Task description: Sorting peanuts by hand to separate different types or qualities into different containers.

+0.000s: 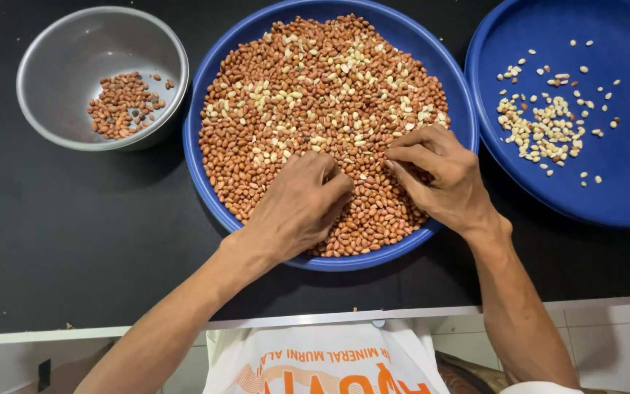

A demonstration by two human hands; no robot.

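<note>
A wide blue plate (205,87) in the middle holds a heap of red-brown peanuts (271,131) mixed with pale skinless ones. My left hand (297,204) rests on the near part of the heap, fingers curled into the nuts. My right hand (439,175) lies just beside it on the right, fingertips pinched together on the peanuts. Whether either hand holds nuts is hidden by the fingers.
A second blue plate (621,160) at the right carries a loose scatter of pale skinless peanuts (541,128). A grey metal bowl (67,51) at the back left holds a small pile of red-brown peanuts (119,106). All stand on a black counter (74,241) with a white front edge.
</note>
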